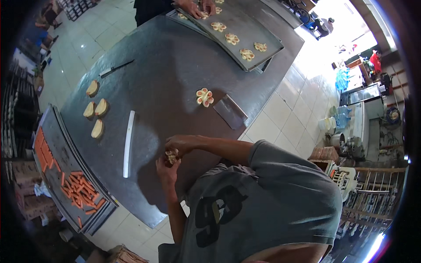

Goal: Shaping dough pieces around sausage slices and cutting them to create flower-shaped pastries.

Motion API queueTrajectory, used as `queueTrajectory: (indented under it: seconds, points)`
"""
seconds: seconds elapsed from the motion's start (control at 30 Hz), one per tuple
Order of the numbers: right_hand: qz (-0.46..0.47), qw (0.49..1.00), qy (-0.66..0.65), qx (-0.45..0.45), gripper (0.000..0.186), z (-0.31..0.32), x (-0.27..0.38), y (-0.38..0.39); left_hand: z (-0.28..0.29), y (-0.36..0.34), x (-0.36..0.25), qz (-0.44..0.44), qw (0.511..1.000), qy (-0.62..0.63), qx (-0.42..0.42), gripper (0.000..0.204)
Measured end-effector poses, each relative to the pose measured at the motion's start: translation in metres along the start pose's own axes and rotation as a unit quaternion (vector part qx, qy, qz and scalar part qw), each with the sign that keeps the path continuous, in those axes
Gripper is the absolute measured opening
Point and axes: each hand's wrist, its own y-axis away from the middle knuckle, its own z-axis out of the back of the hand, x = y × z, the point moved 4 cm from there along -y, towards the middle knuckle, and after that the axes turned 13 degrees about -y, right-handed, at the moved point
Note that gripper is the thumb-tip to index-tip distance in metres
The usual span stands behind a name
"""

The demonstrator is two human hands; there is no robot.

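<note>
Both of my hands are closed round a small sausage-and-dough piece (172, 155), held just above the near part of the metal table. My left hand (166, 172) grips it from below and my right hand (179, 143) from above; the fingers hide much of it. Beyond them lies a finished-looking flower-shaped sausage bun (204, 97), flat on the table. A metal dough scraper (230, 112) rests to its right. Left of my hands is a white stick or rolling pin (129, 143). Farther left sit several oval dough pieces wrapped round sausages (97, 129).
A knife (115, 68) lies on the table (153, 65) at the far left. At the far edge, a co-worker's hands (197, 6) work over a baking tray (258, 39) bearing flower-shaped buns. Stacked trays at left hold many orange sausages (81, 191).
</note>
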Motion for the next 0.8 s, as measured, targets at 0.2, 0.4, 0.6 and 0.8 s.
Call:
queueTrajectory:
  seconds: [0.2,0.4,0.6,0.8]
  points:
    - [-0.095,0.984,-0.151,-0.027,0.063,0.036,0.021,0.033,0.021,-0.008,-0.036,-0.079,0.993,0.078,0.034,0.058]
    - [-0.117,0.970,-0.174,-0.123,0.069,0.101,0.027,0.093,-0.010,-0.041,-0.100,-0.092,0.967,0.201,0.131,0.054]
    - [-0.087,0.953,-0.219,-0.190,0.068,0.193,-0.005,0.188,-0.081,-0.077,-0.212,-0.063,0.959,0.167,0.221,0.060]
    - [-0.068,0.959,-0.140,-0.237,0.070,0.302,-0.049,0.307,-0.193,-0.101,-0.330,-0.101,0.959,0.135,0.229,0.062]
